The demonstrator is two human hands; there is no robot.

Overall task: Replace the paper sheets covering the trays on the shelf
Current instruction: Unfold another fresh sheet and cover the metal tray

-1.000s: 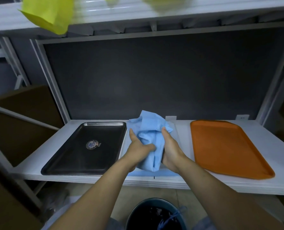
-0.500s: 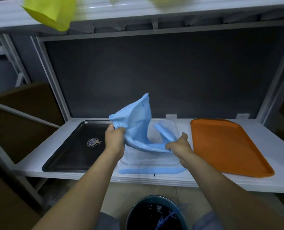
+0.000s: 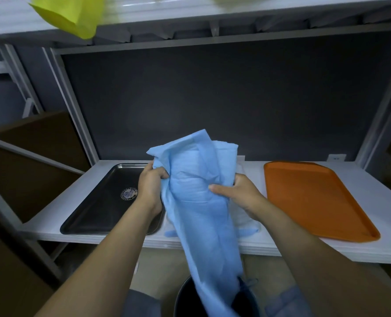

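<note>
Both hands hold a crumpled light-blue paper sheet point(image 3: 199, 202) above the middle of the white lower shelf point(image 3: 372, 197), close to its front edge. The left hand point(image 3: 150, 187) has its fingers curled round a bunched fold on the sheet's left side. The right hand point(image 3: 238, 194) clasps the right side, thumb laid across the front. Each grip is closed firmly on the paper. The sheet's long tail hangs past the shelf's front edge into the round dark bin point(image 3: 183, 300) below.

Toward the shelf's left end lies a black rectangular metal tray point(image 3: 103, 202), bare, with a round emblem showing. Toward the right end lies an orange plastic tray point(image 3: 313, 197), also bare. Between them something pale with a blue strip point(image 3: 247, 231) near the front edge is mostly hidden by the sheet; I cannot tell whether it is a tray or more paper.

The stripping looks almost finished, with this sheet apparently bound for the bin. Laying fresh covers seems not yet begun. The yellow paper point(image 3: 69, 14) on the upper shelf point(image 3: 167, 10) may be the replacement stock.
</note>
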